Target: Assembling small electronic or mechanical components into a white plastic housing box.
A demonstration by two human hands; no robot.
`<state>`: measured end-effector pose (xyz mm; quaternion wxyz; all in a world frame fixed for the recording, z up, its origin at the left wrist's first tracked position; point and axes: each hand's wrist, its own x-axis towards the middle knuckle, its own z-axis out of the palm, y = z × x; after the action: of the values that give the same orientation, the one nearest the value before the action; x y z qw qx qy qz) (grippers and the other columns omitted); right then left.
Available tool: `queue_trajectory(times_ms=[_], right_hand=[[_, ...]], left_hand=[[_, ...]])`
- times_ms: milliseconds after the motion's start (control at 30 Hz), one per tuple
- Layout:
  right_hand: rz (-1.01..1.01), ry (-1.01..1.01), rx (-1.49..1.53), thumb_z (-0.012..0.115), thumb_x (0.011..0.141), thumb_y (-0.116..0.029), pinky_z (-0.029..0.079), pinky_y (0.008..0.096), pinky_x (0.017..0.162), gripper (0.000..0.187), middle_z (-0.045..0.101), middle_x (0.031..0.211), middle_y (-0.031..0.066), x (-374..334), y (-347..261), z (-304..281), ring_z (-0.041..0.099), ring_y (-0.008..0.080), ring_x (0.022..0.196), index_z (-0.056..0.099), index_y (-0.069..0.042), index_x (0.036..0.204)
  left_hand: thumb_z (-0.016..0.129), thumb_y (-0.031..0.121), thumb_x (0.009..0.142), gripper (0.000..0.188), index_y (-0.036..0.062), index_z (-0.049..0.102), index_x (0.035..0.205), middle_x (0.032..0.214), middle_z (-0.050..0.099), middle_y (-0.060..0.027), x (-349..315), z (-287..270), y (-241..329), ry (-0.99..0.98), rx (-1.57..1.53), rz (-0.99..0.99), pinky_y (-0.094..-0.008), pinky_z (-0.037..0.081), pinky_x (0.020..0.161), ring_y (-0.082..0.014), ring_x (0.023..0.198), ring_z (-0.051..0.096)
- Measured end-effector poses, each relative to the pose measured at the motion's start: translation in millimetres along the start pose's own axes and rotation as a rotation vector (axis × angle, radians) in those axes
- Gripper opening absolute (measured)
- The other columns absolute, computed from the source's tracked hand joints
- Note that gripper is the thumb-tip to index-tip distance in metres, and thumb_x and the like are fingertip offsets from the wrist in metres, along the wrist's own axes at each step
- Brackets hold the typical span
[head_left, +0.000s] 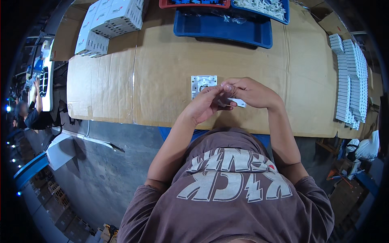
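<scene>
My left hand (204,106) and my right hand (254,93) meet over the middle of the cardboard-covered table, fingertips together. Both are closed in a pinch, and whatever they grip between them is hidden by the fingers. A white plastic housing (196,83), open-faced with moulded parts inside, lies on the cardboard just beyond my left hand, which covers part of it. From under my right hand shows the edge of a flat white piece (240,103); whether it is held or lying on the table I cannot tell.
A red tray (194,6) of blue parts and a blue tray (283,18) of small white parts sit above another blue tray (223,30) at the far edge. White boxes (92,40) stand far left; stacked white housings (350,81) line the right. Another person (35,111) works at far left.
</scene>
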<state>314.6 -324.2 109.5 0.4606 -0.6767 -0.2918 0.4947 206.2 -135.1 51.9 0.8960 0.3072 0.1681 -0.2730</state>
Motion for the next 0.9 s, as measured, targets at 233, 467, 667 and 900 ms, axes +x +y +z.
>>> queue_trajectory(times_ms=[233, 467, 667, 900], right_hand=[[0.043, -0.013, -0.160, 0.045, 0.113, -0.042, 0.052, 0.0317, 0.089, 0.047, 0.071, 0.108, 0.0072, 4, -8, 0, 0.064, 0.0154, 0.098, 0.067, -0.002, 0.124], [-0.038, 0.027, -0.068, 0.047, 0.112, -0.046, 0.052, 0.0332, 0.085, 0.050, 0.072, 0.097, 0.0086, 5, -4, 0, 0.063, 0.0178, 0.087, 0.068, -0.001, 0.117], [-0.025, 0.010, 0.014, 0.047, 0.112, -0.046, 0.050, 0.0300, 0.092, 0.050, 0.071, 0.108, 0.0057, 3, 1, -8, 0.062, 0.0142, 0.098, 0.068, -0.002, 0.126], [-0.107, 0.388, -0.015, 0.054, 0.111, -0.033, 0.052, 0.0335, 0.095, 0.040, 0.075, 0.110, 0.0073, 5, 13, -58, 0.067, 0.0159, 0.102, 0.074, 0.002, 0.118]], left_hand=[[0.052, 0.031, 0.111, 0.037, -0.0016, 0.063, 0.124, 0.112, 0.074, -0.0173, 0, 3, 1, 0.024, 0.011, -0.014, -0.0434, 0.061, 0.093, -0.0293, 0.100, 0.074], [0.052, 0.030, 0.111, 0.033, 0.0001, 0.063, 0.121, 0.111, 0.073, -0.0169, 0, 4, 2, 0.021, -0.086, -0.007, -0.0438, 0.061, 0.093, -0.0299, 0.099, 0.074], [0.049, 0.031, 0.112, 0.035, 0.0017, 0.061, 0.124, 0.114, 0.073, -0.0164, 3, 5, 6, -0.003, -0.067, -0.016, -0.0418, 0.060, 0.090, -0.0281, 0.098, 0.073], [0.036, 0.049, 0.113, 0.061, -0.0020, 0.055, 0.141, 0.122, 0.071, -0.0185, 5, 0, 4, -0.085, -0.090, -0.033, -0.0403, 0.060, 0.088, -0.0254, 0.099, 0.072]])
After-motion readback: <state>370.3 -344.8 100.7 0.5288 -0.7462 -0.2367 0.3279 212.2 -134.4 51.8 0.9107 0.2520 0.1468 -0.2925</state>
